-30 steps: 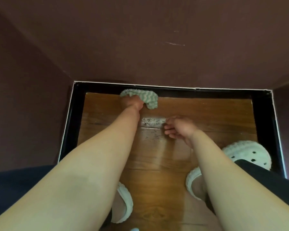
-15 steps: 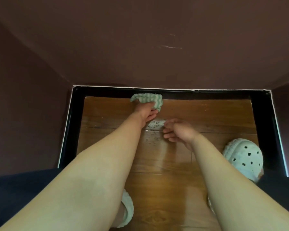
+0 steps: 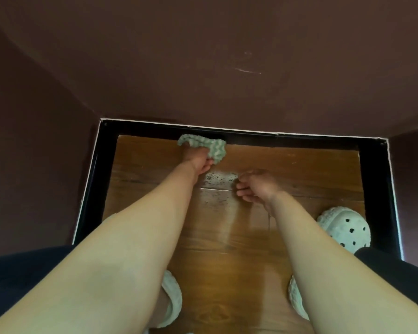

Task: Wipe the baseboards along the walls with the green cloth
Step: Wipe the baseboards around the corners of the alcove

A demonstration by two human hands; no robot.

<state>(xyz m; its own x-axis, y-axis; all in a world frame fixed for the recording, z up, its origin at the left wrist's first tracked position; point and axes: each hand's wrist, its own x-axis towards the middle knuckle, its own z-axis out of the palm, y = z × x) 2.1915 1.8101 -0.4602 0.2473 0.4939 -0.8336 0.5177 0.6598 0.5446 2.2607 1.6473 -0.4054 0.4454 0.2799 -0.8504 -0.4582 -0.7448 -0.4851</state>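
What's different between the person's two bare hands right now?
The left hand grips the green zigzag-patterned cloth; the right hand holds nothing. The left hand reaches the black baseboard at the far wall; the right hand is short of it, over the brown wooden floor. The left hand's fingers wrap the cloth; the right hand's hang loosely curled. Both are bare, arms stretched forward.

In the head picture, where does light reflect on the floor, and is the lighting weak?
Head view: lighting is weak, walls dark. Head view: a pale reflection lies on the wooden floor between the left hand and right hand. Head view: forearms look oversized near the lens; the green cloth is slightly soft.
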